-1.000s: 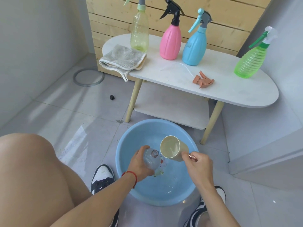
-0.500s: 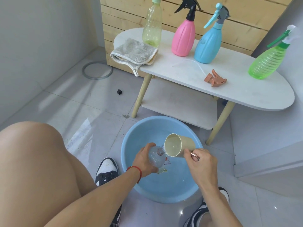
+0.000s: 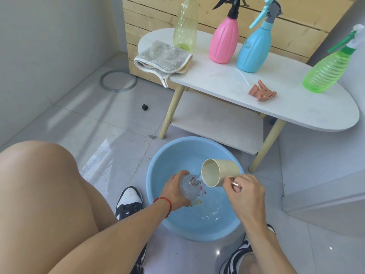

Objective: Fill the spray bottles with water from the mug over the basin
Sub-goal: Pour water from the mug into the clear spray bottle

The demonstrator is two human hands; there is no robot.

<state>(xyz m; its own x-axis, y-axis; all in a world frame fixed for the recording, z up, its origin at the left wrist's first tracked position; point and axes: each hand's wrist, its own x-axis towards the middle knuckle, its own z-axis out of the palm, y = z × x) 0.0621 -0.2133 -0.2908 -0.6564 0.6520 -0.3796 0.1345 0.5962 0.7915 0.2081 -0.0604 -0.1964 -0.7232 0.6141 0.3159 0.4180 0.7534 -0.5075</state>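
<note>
Over the blue basin (image 3: 158,171) my left hand (image 3: 174,189) grips a clear ribbed bottle (image 3: 190,187) with its neck uncapped and pointing up. My right hand (image 3: 244,191) holds the cream mug (image 3: 219,173) by its copper handle, tipped on its side with the rim just above the bottle's neck. A thin stream of water runs from the rim to the neck. A little water lies in the basin. The bottle's copper spray head (image 3: 261,92) with its tube lies on the white table (image 3: 296,109).
On the table stand a yellow-green bottle (image 3: 185,26), a pink spray bottle (image 3: 224,39), a blue spray bottle (image 3: 254,47) and a green spray bottle (image 3: 329,69), beside a folded grey cloth (image 3: 162,59). My knee (image 3: 39,194) fills the lower left. A grey ring (image 3: 118,80) and a small black cube (image 3: 145,107) lie on the floor.
The mug has tipped further, bringing its rim down to the bottle's neck. The camera has shifted, so the table sits more to the right.
</note>
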